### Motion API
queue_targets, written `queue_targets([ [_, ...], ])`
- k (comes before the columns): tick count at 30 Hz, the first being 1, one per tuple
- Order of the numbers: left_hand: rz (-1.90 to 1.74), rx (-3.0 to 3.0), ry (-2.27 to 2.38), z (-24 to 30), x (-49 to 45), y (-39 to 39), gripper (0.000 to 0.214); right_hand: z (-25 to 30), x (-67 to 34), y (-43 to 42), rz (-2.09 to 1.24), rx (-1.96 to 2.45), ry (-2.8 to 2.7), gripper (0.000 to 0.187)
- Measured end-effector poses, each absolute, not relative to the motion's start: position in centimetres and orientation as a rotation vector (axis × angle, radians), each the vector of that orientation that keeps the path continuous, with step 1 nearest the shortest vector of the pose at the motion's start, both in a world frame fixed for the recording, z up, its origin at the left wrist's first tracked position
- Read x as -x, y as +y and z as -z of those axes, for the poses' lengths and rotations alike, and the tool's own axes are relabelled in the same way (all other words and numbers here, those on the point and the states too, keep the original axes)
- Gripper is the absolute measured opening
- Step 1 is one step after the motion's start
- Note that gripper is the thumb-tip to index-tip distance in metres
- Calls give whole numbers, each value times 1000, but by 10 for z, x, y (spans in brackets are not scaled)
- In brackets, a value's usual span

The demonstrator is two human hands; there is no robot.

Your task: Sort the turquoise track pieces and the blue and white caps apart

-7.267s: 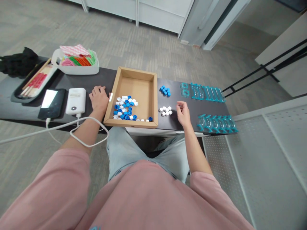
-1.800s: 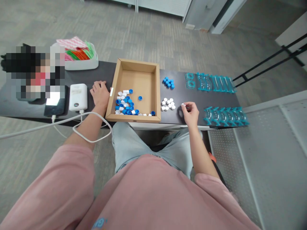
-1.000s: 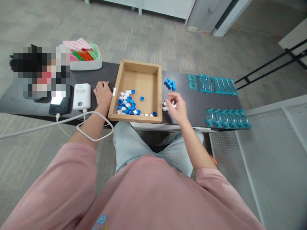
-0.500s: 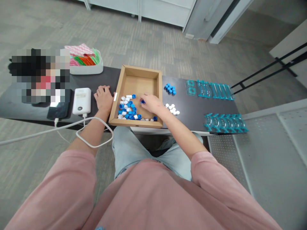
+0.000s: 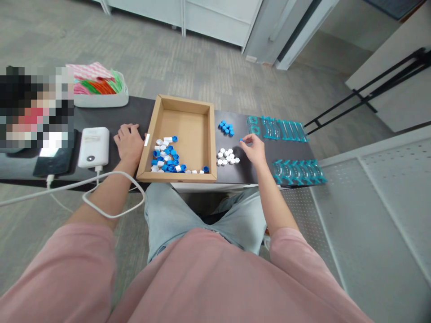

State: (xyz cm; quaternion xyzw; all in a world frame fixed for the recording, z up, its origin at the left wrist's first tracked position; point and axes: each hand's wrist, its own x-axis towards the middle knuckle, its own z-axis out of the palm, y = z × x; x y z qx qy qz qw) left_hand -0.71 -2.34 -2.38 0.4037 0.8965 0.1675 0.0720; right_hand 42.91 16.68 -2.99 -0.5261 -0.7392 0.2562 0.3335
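Observation:
Between the thumb and fingertips of my right hand [image 5: 254, 148] is a small blue hexagonal piece [image 5: 241, 140], held over the dark table right of the box. Just left of it lie a cluster of blue hexagonal pieces [image 5: 226, 128] and a cluster of white hexagonal pieces [image 5: 228, 157]. My left hand [image 5: 129, 143] rests with fingers spread on the table, against the left wall of the cardboard box [image 5: 215, 152]. Mixed blue and white pieces [image 5: 168, 154] fill the box's near left part, with a few more along its near wall.
Clear teal-edged plastic parts stand in a back row [image 5: 283, 129] and a front row [image 5: 298, 172] at the right. A white power bank [image 5: 94, 147], a phone [image 5: 55, 157] and a loose white cable [image 5: 111, 174] are at left. Behind them sits a white basket [image 5: 101, 101] of coloured strips.
My right hand has left the box with the blue piece and moved right, past the two clusters. My left hand stays by the box. The whole view has shifted left.

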Motion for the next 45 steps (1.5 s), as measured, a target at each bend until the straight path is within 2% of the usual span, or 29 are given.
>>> queue_targets([
  [5,-510,-1194,2704,24,7,-23,60,66,-426,170,-754,1447,-1863,30],
  [11,-497,-1204,2725,23,6,-22,59,81,-398,205,-688,1353,-2011,74],
  [15,-475,-1186,2726,20,5,-23,62,80,-376,227,-725,1311,-2118,81],
  [23,-470,-1187,2721,19,4,-24,62,70,-365,233,-740,1290,-2115,76],
  [28,-476,-1175,2743,18,2,-24,65,37,-358,213,-618,1167,-2029,56],
  [35,-527,-1216,2737,22,4,-25,66,-8,-249,156,-741,534,-2708,32],
  [41,-561,-1211,2713,22,4,-23,66,12,-179,140,-643,506,-3058,37],
  [45,-570,-1228,2689,23,5,-23,66,17,-179,132,-645,491,-3118,26],
])
